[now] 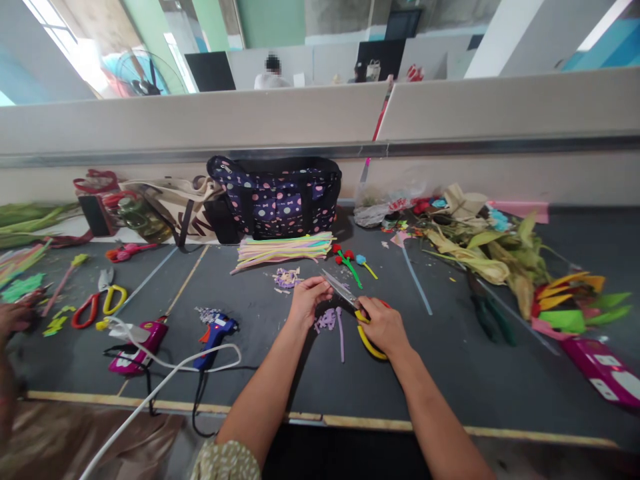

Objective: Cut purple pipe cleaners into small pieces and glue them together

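Note:
My right hand point(386, 325) grips a pair of scissors point(371, 341) with yellow and red handles, the blades pointing up and left. At the blade tips, the fingers of my left hand point(309, 300) are pinched together; whatever they hold is too small to make out. Just below the blades lie a pile of short purple snippets point(327, 319) and a longer purple strip point(341, 337). Another heap of purple and pale snippets point(287, 278) is beyond my left hand. Behind it rests a bundle of pastel pipe cleaners point(285, 252). Small red-and-green pieces point(349, 260) lie past the blades.
A blue glue gun point(216, 340) and a pink one point(140, 347) with cords lie left. A patterned bag point(280, 200) stands behind. Pliers point(487, 313) and dried husks point(495, 260) are right. A co-worker's hand point(15, 317) is far left, near other scissors point(103, 300).

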A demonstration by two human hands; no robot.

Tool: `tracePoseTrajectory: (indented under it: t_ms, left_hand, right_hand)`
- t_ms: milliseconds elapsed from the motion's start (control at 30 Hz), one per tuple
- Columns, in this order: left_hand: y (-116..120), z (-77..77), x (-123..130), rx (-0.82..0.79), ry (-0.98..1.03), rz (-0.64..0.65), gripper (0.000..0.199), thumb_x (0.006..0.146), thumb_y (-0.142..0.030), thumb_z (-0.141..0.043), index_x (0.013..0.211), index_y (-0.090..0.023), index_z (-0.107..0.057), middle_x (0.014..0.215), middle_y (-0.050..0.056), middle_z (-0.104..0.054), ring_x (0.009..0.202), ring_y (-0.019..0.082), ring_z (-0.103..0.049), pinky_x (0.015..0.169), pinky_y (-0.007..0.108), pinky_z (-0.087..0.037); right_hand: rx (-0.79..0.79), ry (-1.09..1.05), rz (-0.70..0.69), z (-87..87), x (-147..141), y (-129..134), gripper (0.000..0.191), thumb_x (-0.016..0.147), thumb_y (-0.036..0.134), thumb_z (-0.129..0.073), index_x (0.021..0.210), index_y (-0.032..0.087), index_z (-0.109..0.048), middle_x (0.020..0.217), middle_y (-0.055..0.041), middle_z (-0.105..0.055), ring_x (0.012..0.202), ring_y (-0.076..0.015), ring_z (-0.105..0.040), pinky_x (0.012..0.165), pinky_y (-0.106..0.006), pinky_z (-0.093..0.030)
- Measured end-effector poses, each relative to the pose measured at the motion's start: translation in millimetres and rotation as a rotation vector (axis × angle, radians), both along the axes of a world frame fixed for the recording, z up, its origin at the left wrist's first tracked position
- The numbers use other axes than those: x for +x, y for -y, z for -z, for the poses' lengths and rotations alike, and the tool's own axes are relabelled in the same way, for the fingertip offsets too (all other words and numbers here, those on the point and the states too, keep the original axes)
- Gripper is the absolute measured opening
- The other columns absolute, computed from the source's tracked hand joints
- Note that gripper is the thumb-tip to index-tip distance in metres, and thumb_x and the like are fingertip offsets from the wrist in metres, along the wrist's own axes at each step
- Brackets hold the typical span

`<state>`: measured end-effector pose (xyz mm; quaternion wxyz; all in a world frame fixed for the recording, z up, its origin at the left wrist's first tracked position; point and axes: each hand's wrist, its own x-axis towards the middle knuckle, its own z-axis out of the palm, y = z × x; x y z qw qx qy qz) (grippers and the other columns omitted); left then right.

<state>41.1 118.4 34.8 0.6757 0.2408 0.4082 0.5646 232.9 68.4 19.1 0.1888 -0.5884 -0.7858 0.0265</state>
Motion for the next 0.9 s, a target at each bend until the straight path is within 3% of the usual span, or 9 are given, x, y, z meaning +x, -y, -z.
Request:
tracePoseTrajectory:
  t_ms: [500, 900]
  left_hand:
    - [1.4, -4.9, 0.8, -0.023, -0.004, -0.004, 0.017, 0.062, -0.011, -0.073, 0.077, -0.008, -0.066, 0.061, 0.004, -0.065, 0.054, 0.012, -0.061, 0.055, 0.023, -0.051]
    - [-2.3, -0.4, -0.8, 0.001, 0.025, 0.051, 0.026, 0.062, -0.012, -0.075, 0.087, -0.01, -0.065, 0.071, 0.004, -0.067, 0.054, 0.009, -0.061, 0.056, 0.021, -0.052]
  right_hand:
    - [-0.087, -0.009, -0.003, -4.1, -2.1, 1.2, 0.019, 0.075, 0.019, -0.053, 0.093, 0.024, -0.057, 0.078, 0.0023, -0.06, 0.069, -0.011, -0.055, 0.061, -0.021, -0.031]
    - [-0.045, 0.001, 0.147, -4.0, -6.2, 2.9, 0.025, 0.075, 0.019, -0.058, 0.099, 0.025, -0.054, 0.084, 0.0014, -0.059, 0.069, -0.0113, -0.055, 0.061, -0.022, -0.032]
